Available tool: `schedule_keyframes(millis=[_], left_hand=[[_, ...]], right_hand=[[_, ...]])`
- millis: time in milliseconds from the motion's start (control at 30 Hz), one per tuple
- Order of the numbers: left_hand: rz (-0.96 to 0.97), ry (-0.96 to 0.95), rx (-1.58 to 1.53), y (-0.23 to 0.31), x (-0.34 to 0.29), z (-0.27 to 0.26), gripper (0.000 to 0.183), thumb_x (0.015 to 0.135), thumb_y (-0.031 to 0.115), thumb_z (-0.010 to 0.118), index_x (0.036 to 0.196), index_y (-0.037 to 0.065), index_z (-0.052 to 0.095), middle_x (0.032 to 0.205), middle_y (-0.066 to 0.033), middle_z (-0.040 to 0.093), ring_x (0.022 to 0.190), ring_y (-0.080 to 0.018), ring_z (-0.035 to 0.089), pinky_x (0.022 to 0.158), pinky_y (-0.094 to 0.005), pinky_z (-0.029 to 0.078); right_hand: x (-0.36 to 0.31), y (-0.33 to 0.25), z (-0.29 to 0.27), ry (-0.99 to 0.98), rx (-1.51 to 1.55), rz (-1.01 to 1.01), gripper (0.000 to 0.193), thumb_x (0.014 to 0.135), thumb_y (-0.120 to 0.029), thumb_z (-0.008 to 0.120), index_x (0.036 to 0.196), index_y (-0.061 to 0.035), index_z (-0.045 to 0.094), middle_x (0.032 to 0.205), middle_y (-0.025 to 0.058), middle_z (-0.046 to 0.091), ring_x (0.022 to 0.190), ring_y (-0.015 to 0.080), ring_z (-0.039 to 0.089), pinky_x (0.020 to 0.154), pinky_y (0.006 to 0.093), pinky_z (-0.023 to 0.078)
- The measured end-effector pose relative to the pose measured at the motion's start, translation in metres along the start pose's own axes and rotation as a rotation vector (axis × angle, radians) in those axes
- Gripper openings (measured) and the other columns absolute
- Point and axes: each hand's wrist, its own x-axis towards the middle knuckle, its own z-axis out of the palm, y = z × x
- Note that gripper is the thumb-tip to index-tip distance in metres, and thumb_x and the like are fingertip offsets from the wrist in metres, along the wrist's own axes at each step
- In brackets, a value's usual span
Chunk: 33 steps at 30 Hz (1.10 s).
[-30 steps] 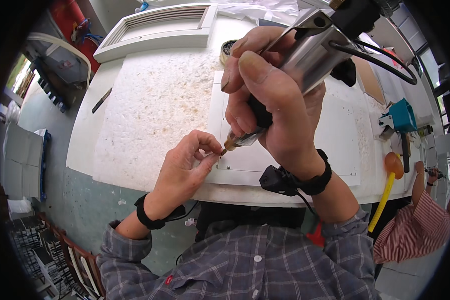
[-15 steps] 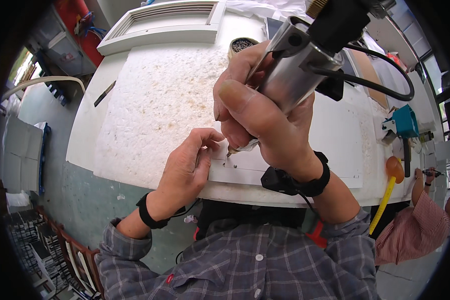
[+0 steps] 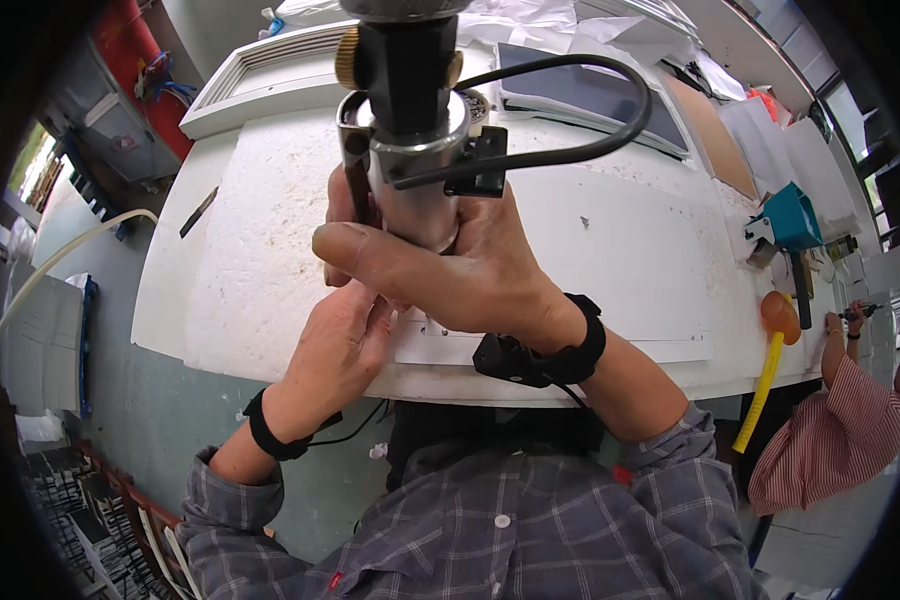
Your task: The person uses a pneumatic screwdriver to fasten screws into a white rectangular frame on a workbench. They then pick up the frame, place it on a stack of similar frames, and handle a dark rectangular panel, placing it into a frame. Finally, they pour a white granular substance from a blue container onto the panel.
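My right hand (image 3: 460,265) is wrapped round an air screwdriver (image 3: 420,195), a silver cylinder with a black fitting and a looped black hose on top. It stands nearly upright, and its tip is hidden behind the hand. My left hand (image 3: 330,345) is low beside it, thumb and fingers pinched together at the left end of a white panel (image 3: 630,270). Whatever the pinch holds cannot be made out. Small dark screws (image 3: 445,332) or screw holes dot the panel's near strip, just right of the fingers.
A round tub of screws (image 3: 478,105) is partly hidden behind the screwdriver. A louvred white frame (image 3: 260,85) lies far left, a dark knife (image 3: 199,212) nearer. At right are a teal tool (image 3: 795,215) and a yellow-handled mallet (image 3: 778,318). Another person's striped sleeve (image 3: 850,410) appears lower right.
The screwdriver and my right hand have shifted left in the picture, and the tool now stands more upright. Its tip, visible before beside my left fingers, has gone behind my right hand.
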Motion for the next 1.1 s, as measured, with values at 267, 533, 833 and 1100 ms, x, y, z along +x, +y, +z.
schedule_keyframes(millis=[267, 533, 833, 1100], left_hand=[[0.385, -0.129, 0.144, 0.046, 0.098, 0.026, 0.018, 0.094, 0.008, 0.066, 0.11, 0.001, 0.065, 0.097, -0.0177, 0.07, 0.085, -0.0364, 0.068, 0.079, -0.0442, 0.054], [0.552, -0.214, 0.308, 0.064, 0.183, 0.097, 0.024, 0.092, 0.008, 0.066, 0.115, 0.006, 0.071, 0.102, -0.0143, 0.068, 0.095, -0.0339, 0.067, 0.086, -0.0436, 0.053], [0.613, -0.228, 0.465, 0.066, 0.198, 0.116, 0.007, 0.093, 0.008, 0.062, 0.096, 0.002, 0.062, 0.094, -0.0147, 0.064, 0.089, -0.0352, 0.064, 0.08, -0.045, 0.052], [0.493, -0.21, 0.38, 0.074, 0.19, 0.094, 0.01, 0.097, 0.008, 0.062, 0.097, 0.0, 0.057, 0.095, -0.0181, 0.065, 0.088, -0.0393, 0.064, 0.077, -0.0456, 0.05]], right_hand=[[-0.002, -0.07, -0.088, 0.173, -0.257, -0.322, 0.022, 0.101, -0.022, 0.059, 0.111, -0.0014, 0.06, 0.094, 0.0164, 0.072, 0.056, 0.0107, 0.061, 0.054, 0.0314, 0.057], [-0.044, -0.1, -0.166, 0.465, -0.369, -0.389, 0.026, 0.102, -0.026, 0.056, 0.112, -0.0024, 0.06, 0.096, 0.0122, 0.07, 0.057, 0.0093, 0.059, 0.057, 0.0319, 0.058], [-0.063, -0.092, -0.179, 0.55, -0.275, -0.334, 0.025, 0.104, -0.025, 0.053, 0.111, -0.0011, 0.056, 0.097, 0.0117, 0.065, 0.056, 0.0088, 0.055, 0.057, 0.0321, 0.056], [-0.054, -0.083, -0.178, 0.572, -0.071, -0.389, 0.021, 0.098, -0.019, 0.065, 0.108, -0.0004, 0.063, 0.087, 0.0149, 0.07, 0.053, 0.0102, 0.06, 0.054, 0.0318, 0.059]])
